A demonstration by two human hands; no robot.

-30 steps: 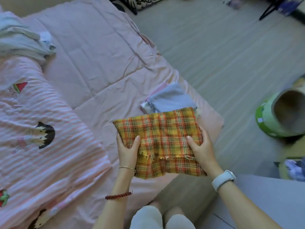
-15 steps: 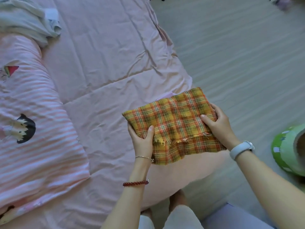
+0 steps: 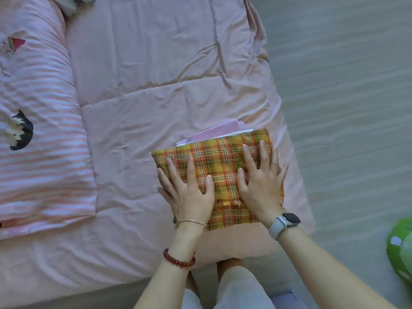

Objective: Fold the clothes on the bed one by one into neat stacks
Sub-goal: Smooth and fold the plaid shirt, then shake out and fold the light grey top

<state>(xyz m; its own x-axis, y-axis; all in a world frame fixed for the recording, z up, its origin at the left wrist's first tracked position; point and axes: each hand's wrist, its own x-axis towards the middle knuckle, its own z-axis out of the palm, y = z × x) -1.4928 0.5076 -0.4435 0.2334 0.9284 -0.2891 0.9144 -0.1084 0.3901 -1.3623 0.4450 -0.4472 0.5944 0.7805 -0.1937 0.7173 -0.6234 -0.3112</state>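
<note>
A folded orange-and-yellow plaid cloth [image 3: 220, 157] lies flat near the right front corner of the pink bed [image 3: 145, 90]. It rests on top of a stack of folded clothes [image 3: 220, 130], whose pink and white edges stick out at its far side. My left hand [image 3: 187, 192] presses flat on the cloth's left part, fingers spread. On the right part my right hand [image 3: 260, 184] also lies flat with straight fingers. Neither hand grips the cloth.
A rolled pink striped quilt [image 3: 38, 134] with cartoon prints fills the bed's left side. Crumpled grey clothes [image 3: 71, 5] peek in at the top left. Grey floor [image 3: 345, 108] runs along the right, with a green round object [image 3: 401, 253] at the lower right edge.
The plaid cloth was held up by both hands; it now lies on the stack of folded clothes, and both hands have let go and press flat on it.
</note>
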